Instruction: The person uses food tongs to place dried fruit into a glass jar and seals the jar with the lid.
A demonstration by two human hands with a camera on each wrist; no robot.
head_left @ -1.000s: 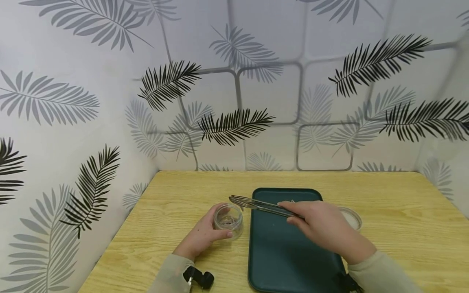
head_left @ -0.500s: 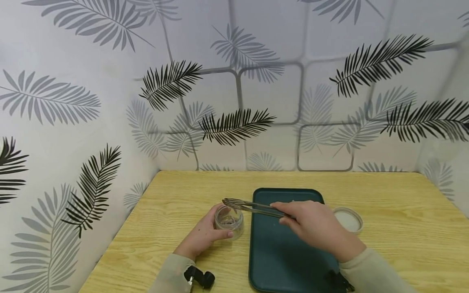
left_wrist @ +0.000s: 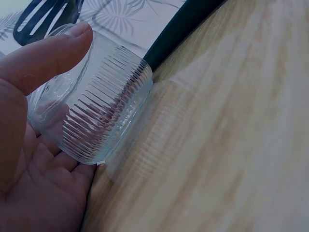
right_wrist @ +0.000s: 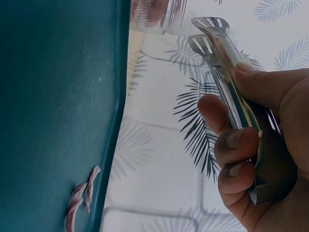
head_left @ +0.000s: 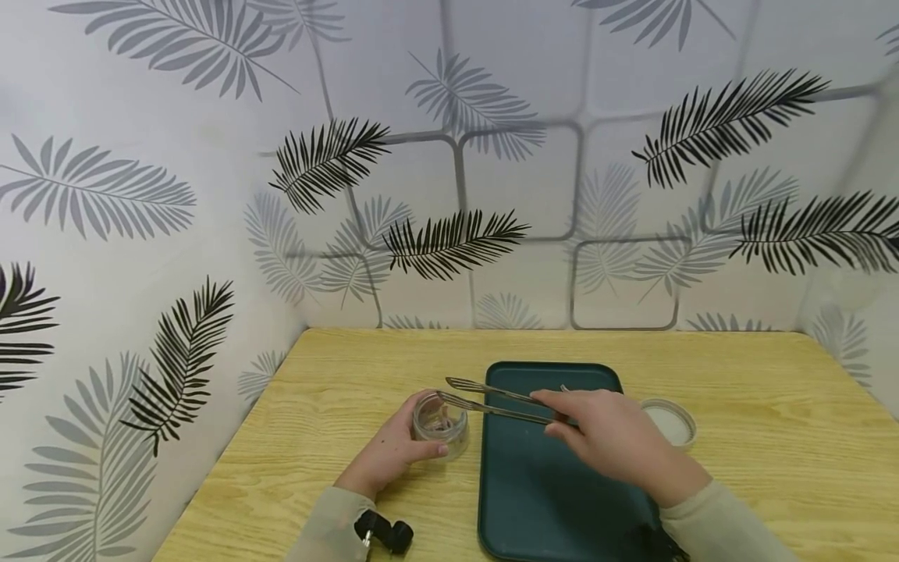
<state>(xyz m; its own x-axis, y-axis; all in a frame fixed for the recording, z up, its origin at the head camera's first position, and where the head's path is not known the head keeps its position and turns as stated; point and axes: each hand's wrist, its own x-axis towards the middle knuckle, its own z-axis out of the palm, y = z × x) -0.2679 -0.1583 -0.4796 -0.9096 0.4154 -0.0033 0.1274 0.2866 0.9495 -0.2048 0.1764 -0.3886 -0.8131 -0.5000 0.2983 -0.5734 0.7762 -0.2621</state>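
Note:
My left hand (head_left: 393, 451) holds a clear ribbed glass jar (left_wrist: 108, 96) on the table, thumb on the near side and fingers behind. Reddish, thin pieces lie inside the jar, one leaning up near its mouth. In my right hand (head_left: 614, 437) is a pair of metal tongs (right_wrist: 277, 169) with slotted ends, gripped between thumb and fingers. The tong arms stand spread apart, nothing between their tips, and the nearer tip overlaps the jar's rim in the head view. Twisted red-and-white strips (right_wrist: 75, 203) lie at the tray's far edge, mostly hidden by my right hand in the head view.
A dark green tray (head_left: 548, 499) lies beneath my right hand, to the right of the jar. Beyond it sits a round lid (head_left: 669, 424) on the wooden table (head_left: 337, 375). A leaf-patterned wall (head_left: 506, 195) rises behind the table.
The tongs have moved left over the jar with a small strip at their tips, then spread open and drawn slightly back right. The strip is now in the jar. My left hand stays still.

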